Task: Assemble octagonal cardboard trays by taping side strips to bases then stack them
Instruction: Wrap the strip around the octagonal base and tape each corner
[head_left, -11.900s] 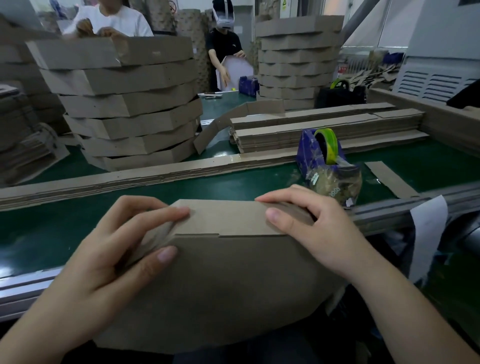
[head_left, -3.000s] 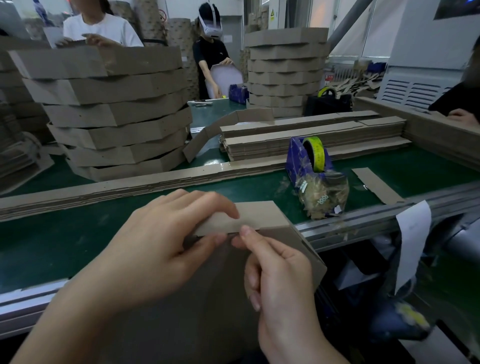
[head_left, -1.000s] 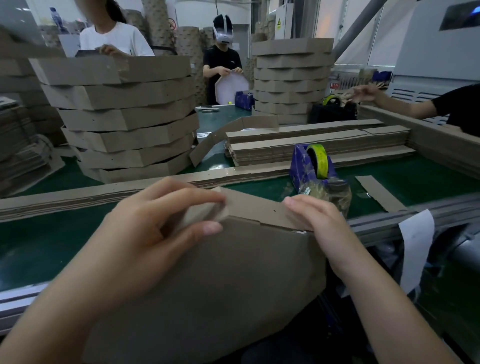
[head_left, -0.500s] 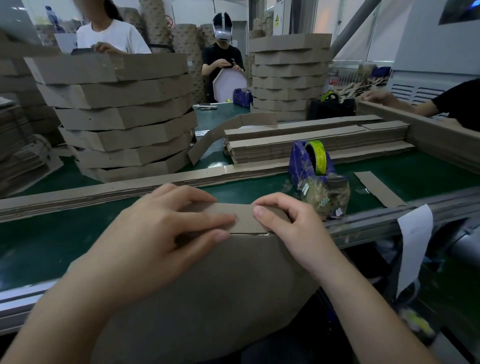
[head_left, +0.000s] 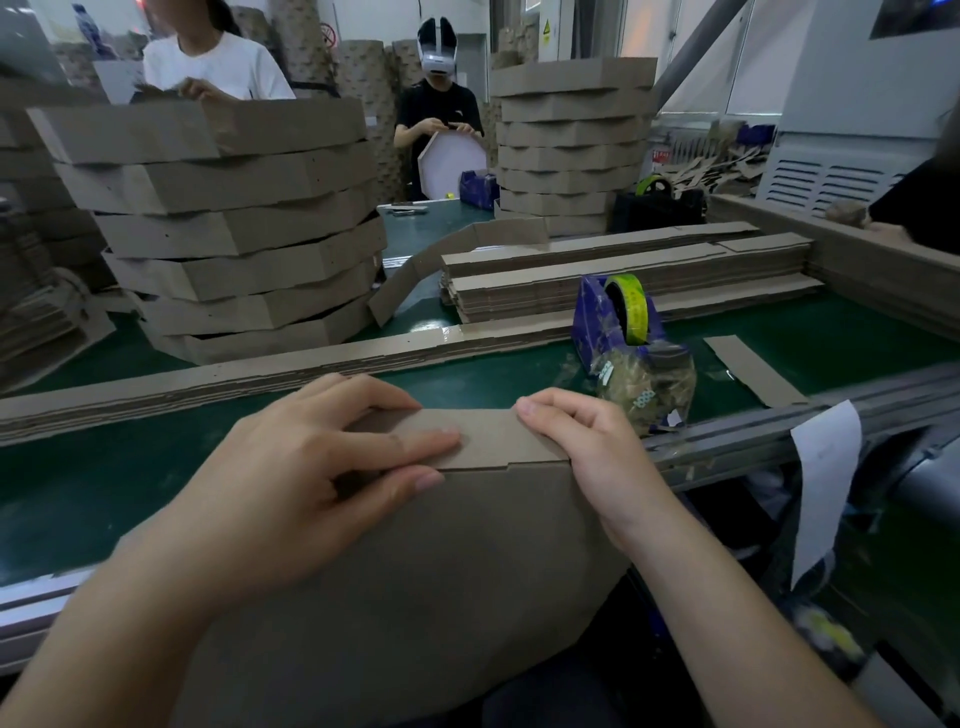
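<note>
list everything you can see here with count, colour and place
tray: one, brown, against the near belt edge
tray stacks: two, brown, left and back centre
flat side strips: several piles, brown, across the belt
near tape dispenser: one, blue, yellow-green roll, right of tray
loose strip: one, brown, right on belt
belt: one, green, worktop
paper slip: one, white, hanging at lower right
people opposite: two, white and black tops, across the belt
left hand: one, fingers flat on the tray's seam
right hand: one, fingers curled over the tray's top edge
</note>
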